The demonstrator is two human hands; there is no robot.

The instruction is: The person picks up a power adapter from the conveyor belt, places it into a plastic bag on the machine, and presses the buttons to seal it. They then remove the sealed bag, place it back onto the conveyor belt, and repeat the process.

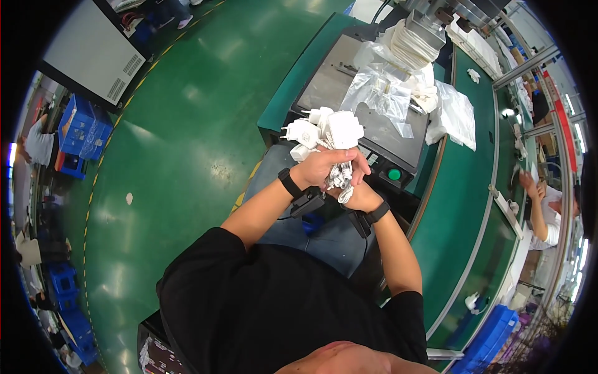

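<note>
A bunch of white plug adapters [324, 129] with white cords hangs together above my lap. My left hand [321, 167] is wrapped around the cords just below the plugs. My right hand [360, 190] grips the same bundle of cords from the right and slightly lower, touching the left hand. Both wrists wear black bands with small black boxes. The plugs stick up and to the left out of my fists, two of them showing metal pins.
A grey machine [349, 81] with a green button [393, 174] stands just beyond my hands, clear plastic bags [383, 87] and a stack of white parts [414, 43] on it. A green conveyor table [464, 206] runs to the right, where another person [548, 206] works. Blue crates [84, 131] sit left.
</note>
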